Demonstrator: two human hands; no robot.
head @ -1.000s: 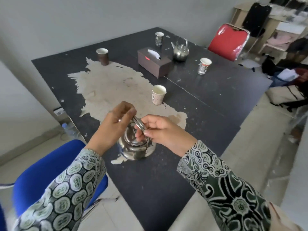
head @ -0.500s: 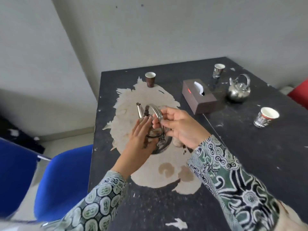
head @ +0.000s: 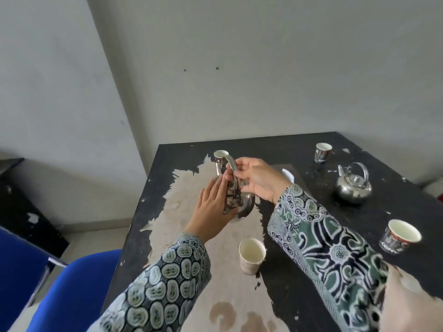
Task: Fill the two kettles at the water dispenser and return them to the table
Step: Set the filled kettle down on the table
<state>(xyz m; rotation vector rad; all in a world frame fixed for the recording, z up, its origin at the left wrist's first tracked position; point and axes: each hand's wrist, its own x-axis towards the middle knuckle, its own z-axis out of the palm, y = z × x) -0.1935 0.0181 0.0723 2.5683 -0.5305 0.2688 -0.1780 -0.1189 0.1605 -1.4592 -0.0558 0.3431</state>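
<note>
Two hands hold one kettle (head: 242, 207): right fingers (head: 236, 174) pinch its handle (left palm (head: 213, 207) flat against it).

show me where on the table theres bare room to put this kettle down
Free: the worn pale patch left of the near paper cup, and the dark stretch between the second kettle and that cup. Crowded: the far right corner.

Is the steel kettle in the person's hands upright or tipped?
Tipped: the steel kettle is held sideways above the table, handle gripped by the right hand.
</note>
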